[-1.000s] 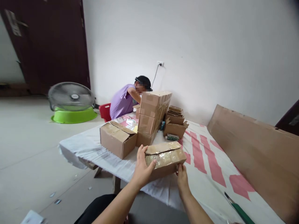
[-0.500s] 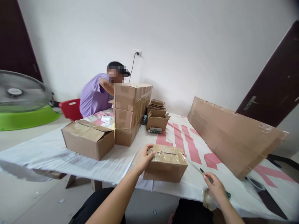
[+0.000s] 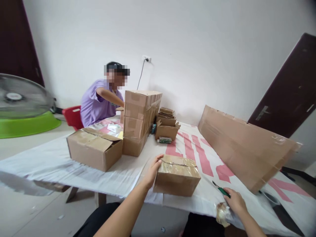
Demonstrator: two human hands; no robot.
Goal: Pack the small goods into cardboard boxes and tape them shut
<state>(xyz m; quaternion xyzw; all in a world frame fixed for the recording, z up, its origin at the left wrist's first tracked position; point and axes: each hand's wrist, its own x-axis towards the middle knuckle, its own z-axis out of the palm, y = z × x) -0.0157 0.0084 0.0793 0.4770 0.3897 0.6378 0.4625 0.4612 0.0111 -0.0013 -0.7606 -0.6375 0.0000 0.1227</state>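
Note:
A small taped cardboard box [image 3: 176,176] rests on the white cloth at the table's near edge. My left hand [image 3: 152,170] grips its left end, thumb on the top flap. My right hand [image 3: 234,201] is to the right of the box, closed round the green handle of a knife [image 3: 220,190] that lies on the cloth. A crumpled wad of clear tape [image 3: 223,214] hangs just under that hand at the table's edge.
An open carton [image 3: 95,149] stands left, a stack of taped boxes [image 3: 139,120] behind it, small folded boxes [image 3: 167,126] beyond. A long cardboard sheet [image 3: 247,148] leans at the right. A person in a purple shirt [image 3: 98,103] sits at the far end. A fan [image 3: 22,98] stands left.
The box has come down onto the table. My right hand left it and moved right onto the knife. The view swung right.

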